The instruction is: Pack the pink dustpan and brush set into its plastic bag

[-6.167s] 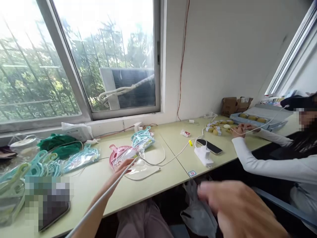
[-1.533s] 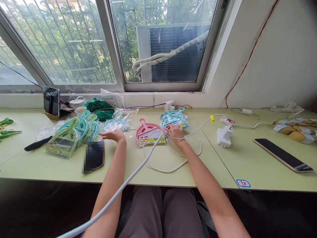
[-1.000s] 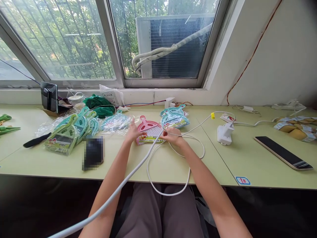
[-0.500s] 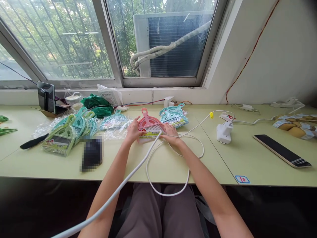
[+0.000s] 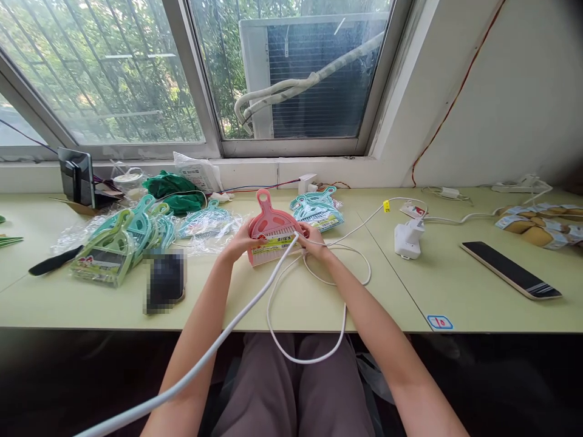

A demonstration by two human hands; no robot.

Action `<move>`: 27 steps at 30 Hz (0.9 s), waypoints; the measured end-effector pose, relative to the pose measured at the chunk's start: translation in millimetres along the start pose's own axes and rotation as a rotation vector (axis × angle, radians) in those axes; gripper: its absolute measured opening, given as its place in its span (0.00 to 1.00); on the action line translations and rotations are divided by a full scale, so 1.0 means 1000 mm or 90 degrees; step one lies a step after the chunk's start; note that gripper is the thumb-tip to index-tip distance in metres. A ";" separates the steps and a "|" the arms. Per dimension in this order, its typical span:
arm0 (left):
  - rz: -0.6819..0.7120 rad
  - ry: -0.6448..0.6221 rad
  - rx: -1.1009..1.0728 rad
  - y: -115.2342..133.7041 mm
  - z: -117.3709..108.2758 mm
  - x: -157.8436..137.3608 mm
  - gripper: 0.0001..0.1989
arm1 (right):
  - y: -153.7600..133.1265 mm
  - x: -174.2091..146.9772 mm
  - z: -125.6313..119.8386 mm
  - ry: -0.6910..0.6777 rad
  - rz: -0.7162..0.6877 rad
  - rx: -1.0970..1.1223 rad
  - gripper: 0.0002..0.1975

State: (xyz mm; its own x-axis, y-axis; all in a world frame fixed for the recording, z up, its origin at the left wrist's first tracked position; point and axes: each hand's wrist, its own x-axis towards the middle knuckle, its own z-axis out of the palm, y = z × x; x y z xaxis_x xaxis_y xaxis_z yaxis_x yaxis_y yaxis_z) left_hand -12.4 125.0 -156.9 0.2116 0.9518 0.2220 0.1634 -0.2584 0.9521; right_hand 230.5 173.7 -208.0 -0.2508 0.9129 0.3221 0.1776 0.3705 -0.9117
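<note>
Between my hands is a pink dustpan and brush set (image 5: 269, 220), its ringed handle pointing up toward the window and a printed yellow-green label across the white bristles. My left hand (image 5: 240, 241) grips its left edge, thumb over the front. On the opposite edge my right hand (image 5: 313, 240) is closed, fingers partly behind the set. A white cable (image 5: 241, 315) runs up in front of the set and hides part of its lower right. Just behind my right hand lie blue dustpan sets (image 5: 317, 209); to the left, another blue set (image 5: 207, 220) lies among clear plastic wrapping.
Green dustpan sets (image 5: 104, 255) and more blue ones are piled on the left, beside a black-bladed tool (image 5: 55, 261) and a pixelated dark object (image 5: 164, 282). A white plug adapter (image 5: 409, 238) and a black flat board (image 5: 511, 270) are on the right. Cable loops hang over the table edge.
The pink set has been tipped more upright toward me, and its handle stands higher. Both hands keep hold of it. The whole view has shifted slightly.
</note>
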 end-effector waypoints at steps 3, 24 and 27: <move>-0.017 -0.009 -0.003 0.002 0.000 -0.001 0.42 | 0.000 0.000 0.000 0.002 0.010 0.000 0.23; 0.005 0.389 0.282 -0.017 -0.033 0.005 0.10 | -0.001 -0.001 0.002 -0.082 0.165 0.045 0.39; 0.034 0.458 0.142 -0.032 -0.039 0.013 0.17 | -0.004 -0.003 0.001 -0.099 0.183 0.103 0.39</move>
State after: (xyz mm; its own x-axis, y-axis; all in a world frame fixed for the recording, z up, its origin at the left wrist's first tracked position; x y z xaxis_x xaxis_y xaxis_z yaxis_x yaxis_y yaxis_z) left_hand -52.7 151.9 -176.5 -0.4446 0.7902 0.4219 0.3779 -0.2615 0.8881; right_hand 229.4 169.3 -205.7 -0.3566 0.9341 0.0149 0.1130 0.0589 -0.9918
